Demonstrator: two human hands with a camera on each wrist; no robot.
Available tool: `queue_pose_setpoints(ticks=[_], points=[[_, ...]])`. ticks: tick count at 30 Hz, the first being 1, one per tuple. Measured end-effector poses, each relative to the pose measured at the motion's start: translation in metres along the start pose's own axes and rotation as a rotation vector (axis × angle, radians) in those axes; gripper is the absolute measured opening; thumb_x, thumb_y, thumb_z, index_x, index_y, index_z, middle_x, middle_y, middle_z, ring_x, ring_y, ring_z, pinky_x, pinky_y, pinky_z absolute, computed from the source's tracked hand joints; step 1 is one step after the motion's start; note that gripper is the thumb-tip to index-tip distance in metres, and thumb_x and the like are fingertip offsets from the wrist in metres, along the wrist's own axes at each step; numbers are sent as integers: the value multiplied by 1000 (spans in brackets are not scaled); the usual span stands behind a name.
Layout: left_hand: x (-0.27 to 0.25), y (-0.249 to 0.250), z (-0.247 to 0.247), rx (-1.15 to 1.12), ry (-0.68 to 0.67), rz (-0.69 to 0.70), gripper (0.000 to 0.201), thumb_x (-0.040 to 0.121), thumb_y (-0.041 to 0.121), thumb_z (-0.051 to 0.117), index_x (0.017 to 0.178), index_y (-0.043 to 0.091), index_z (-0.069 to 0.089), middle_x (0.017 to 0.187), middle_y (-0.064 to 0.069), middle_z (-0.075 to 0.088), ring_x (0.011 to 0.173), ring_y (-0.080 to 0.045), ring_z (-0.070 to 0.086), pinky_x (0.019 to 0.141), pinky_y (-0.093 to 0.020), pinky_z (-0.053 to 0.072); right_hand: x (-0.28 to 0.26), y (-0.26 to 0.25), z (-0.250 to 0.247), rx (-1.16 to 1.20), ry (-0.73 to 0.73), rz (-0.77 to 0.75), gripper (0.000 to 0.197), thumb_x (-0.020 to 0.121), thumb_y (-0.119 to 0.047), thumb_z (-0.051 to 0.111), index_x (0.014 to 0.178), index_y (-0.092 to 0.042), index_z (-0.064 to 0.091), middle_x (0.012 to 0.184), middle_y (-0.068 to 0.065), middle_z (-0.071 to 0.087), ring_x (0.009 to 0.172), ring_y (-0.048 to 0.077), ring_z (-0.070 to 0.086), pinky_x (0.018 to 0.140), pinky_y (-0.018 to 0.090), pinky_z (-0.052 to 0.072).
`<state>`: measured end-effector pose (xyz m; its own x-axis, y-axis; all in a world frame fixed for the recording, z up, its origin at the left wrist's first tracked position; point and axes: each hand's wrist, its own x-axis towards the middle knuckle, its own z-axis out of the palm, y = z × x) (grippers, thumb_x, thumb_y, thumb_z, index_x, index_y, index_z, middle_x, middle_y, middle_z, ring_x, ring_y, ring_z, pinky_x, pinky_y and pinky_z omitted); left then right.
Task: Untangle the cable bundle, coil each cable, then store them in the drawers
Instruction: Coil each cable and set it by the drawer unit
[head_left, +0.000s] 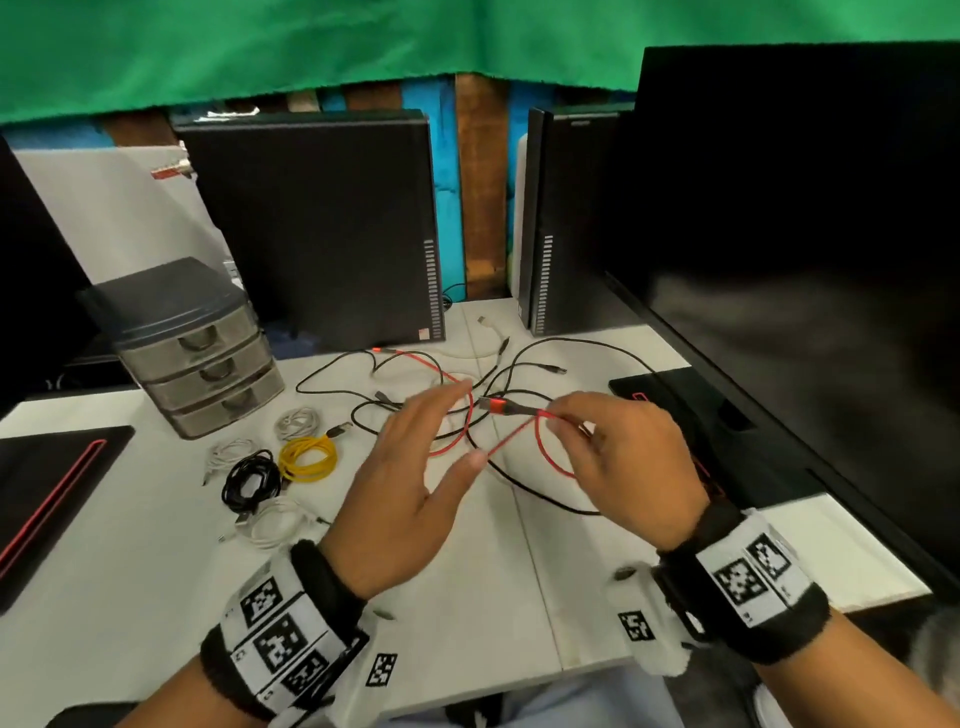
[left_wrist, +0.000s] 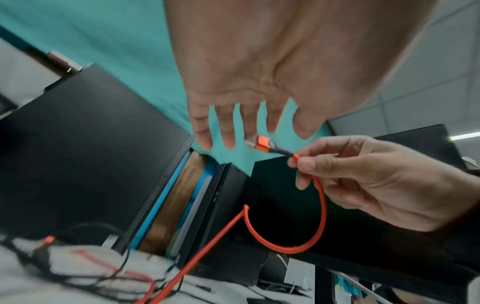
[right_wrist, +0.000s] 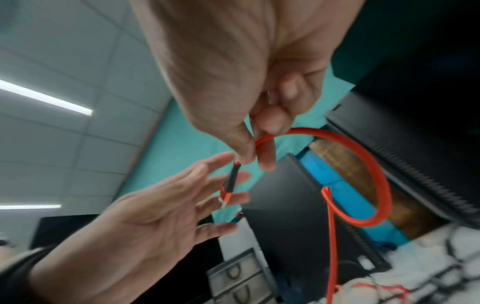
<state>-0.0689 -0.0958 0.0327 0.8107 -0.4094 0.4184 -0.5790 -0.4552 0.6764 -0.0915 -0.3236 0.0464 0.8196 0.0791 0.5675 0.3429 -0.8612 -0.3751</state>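
The right hand (head_left: 621, 467) pinches the red cable (left_wrist: 320, 207) just behind its plug (left_wrist: 261, 143), which juts out toward the left hand (head_left: 410, 483). That hand is spread flat, gripping nothing, fingertips (left_wrist: 230, 142) near the plug. Below the pinch the cable loops down into the tangle (head_left: 467, 395). Drawers (head_left: 202, 358) sit beyond the left hand.

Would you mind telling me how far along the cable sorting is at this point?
Done: several coils, among them a yellow coil and a black coil, lie beside the drawer unit, whose drawers are closed. In hand: the right hand pinches the red cable near its plug; the left hand is open beside it. Left: black cables remain tangled, and nothing looks stored.
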Motion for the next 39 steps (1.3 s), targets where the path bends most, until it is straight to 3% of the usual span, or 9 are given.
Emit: queue_pose_setpoints(ticks=[2, 7, 15, 19, 25, 30, 33, 35, 39], points=[[1, 10, -9, 132, -3, 126, 44, 104, 42, 43, 147, 36, 41, 141, 22, 49, 134, -2, 42, 108, -20, 34, 2, -25, -4, 129, 6, -150, 15, 95, -23, 63, 106, -22, 74, 90, -12, 73, 64, -8, 46, 65, 18, 48], [-4, 21, -16, 40, -74, 73, 26, 103, 39, 39, 81, 39, 51, 60, 18, 48, 57, -5, 47, 58, -16, 31, -1, -41, -6, 185, -34, -255, 19, 97, -21, 60, 108, -19, 74, 93, -9, 71, 79, 7, 64, 68, 25, 54], [13, 42, -71, -785, 8, -145, 28, 91, 34, 52, 65, 25, 58, 58, 8, 36, 49, -12, 36, 53, -21, 39, 17, 9, -29, 51, 227, -84, 15, 95, -19, 66, 101, -10, 76, 81, -2, 74, 62, 13, 67, 64, 36, 58], [16, 39, -83, -850, 102, -196, 32, 92, 34, 46, 65, 24, 60, 58, 6, 37, 49, -12, 36, 52, -23, 40, 22, 27, -37, 53, 300, -2, 14, 92, -9, 68, 104, -9, 76, 77, -5, 69, 57, 12, 62, 64, 19, 51], [16, 40, -77, -739, 103, -160, 34, 95, 35, 42, 68, 26, 61, 61, 3, 44, 52, -14, 41, 54, -25, 40, 22, 35, -24, 70, 251, 55, 12, 90, -11, 70, 99, -10, 77, 98, -2, 64, 92, 20, 63, 79, 38, 56], [18, 30, -79, -733, 109, -219, 34, 97, 32, 42, 76, 24, 67, 68, 0, 53, 62, -17, 49, 62, -28, 42, 22, 26, -22, 410, 27, 199, 17, 99, -11, 59, 92, -20, 73, 86, -13, 71, 89, 7, 66, 82, 11, 47], [20, 33, -80, -1070, 40, -333, 30, 102, 26, 40, 83, 17, 61, 68, 1, 49, 62, -16, 49, 67, -31, 46, 18, 17, -13, 536, -52, 192, 26, 102, -10, 51, 99, -27, 71, 72, -6, 60, 70, 7, 56, 70, 12, 44], [23, 36, -86, -1366, 89, -370, 29, 104, 28, 37, 84, 17, 55, 68, 5, 48, 64, -12, 55, 68, -28, 54, 13, 6, -5, 514, -101, 132, 27, 102, -13, 51, 106, -33, 70, 72, -21, 61, 70, -1, 56, 69, 10, 44], [28, 26, -97, -1623, 309, -349, 31, 107, 29, 34, 86, 16, 53, 106, -2, 74, 113, -18, 68, 96, -35, 56, -6, -27, 10, 382, -418, -15, 25, 103, -33, 50, 112, -29, 73, 101, -24, 69, 98, 0, 65, 88, 23, 52]])
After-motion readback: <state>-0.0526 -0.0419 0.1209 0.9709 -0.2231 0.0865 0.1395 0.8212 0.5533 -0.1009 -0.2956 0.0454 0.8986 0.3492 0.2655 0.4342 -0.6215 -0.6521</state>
